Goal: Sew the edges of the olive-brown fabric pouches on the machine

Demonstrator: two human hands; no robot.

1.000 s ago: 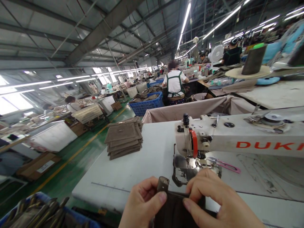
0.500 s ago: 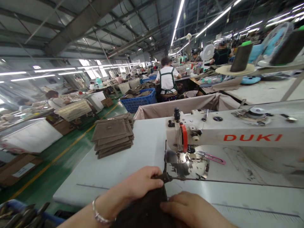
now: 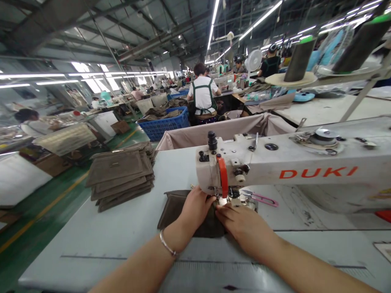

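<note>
- The person's left hand (image 3: 195,207) is resting on a dark brown fabric piece (image 3: 172,209). The piece is lying flat on the pale grey table (image 3: 91,240), with its right end sitting under the head of the white sewing machine (image 3: 290,162) lettered DUKI in red.
- The left hand's fingers are bending in at the foot of the machine head. Whether they are pinching the fabric or only pressing on it cannot be told. A thin silver bracelet (image 3: 167,244) is sitting on that wrist.
- The right hand (image 3: 241,221) is lying just beside it, fingers stretched forward and flat on the fabric, clasping nothing. Its fingertips are reaching right up to the needle area (image 3: 224,200).
- The 2 hands are almost touching each other there, below the machine's red lever (image 3: 222,177).
- Pink-handled snips (image 3: 262,198) are lying on the machine bed just right of the needle area. A stack of brown fabric panels (image 3: 120,175) is sitting well apart to the left on the same table.
- Judged from this, both sets of fingertips are sitting very near the needle, so a stitch starting now could be catching a finger.
- Uneven pressure from the 2 hands could also be skewing the piece, pulling the seam off its edge or bunching the fabric under the foot.
</note>
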